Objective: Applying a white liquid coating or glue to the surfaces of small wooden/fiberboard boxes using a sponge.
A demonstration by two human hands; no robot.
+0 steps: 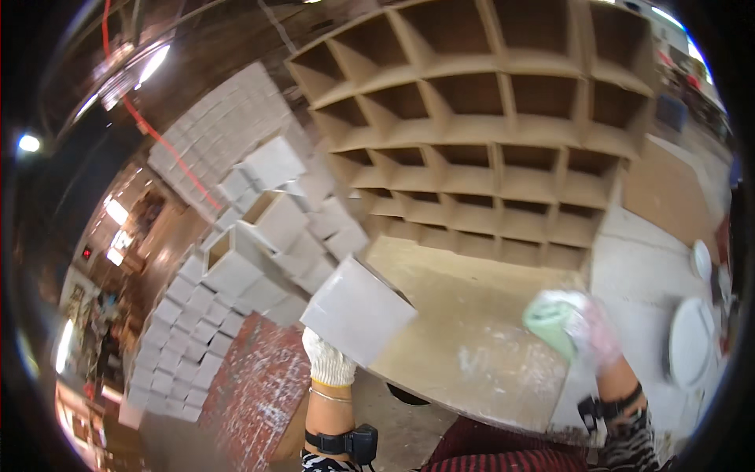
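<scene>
My left hand, in a white knit glove, grips a white box by its lower left side, just off the left edge of the tan work surface. A smooth white face of the box is turned up toward me; its inside is hidden. Over the right part of that surface, my right hand, in a whitish and pink glove, closes around a pale green cloth, blurred a little by motion. White smears mark the surface between the two hands.
A tall cardboard-coloured rack of open compartments stands at the far side. Stacks of white boxes rise at the left, some open-topped. A paint-spattered red board lies beside them. Round white lids and a brown board are at the right.
</scene>
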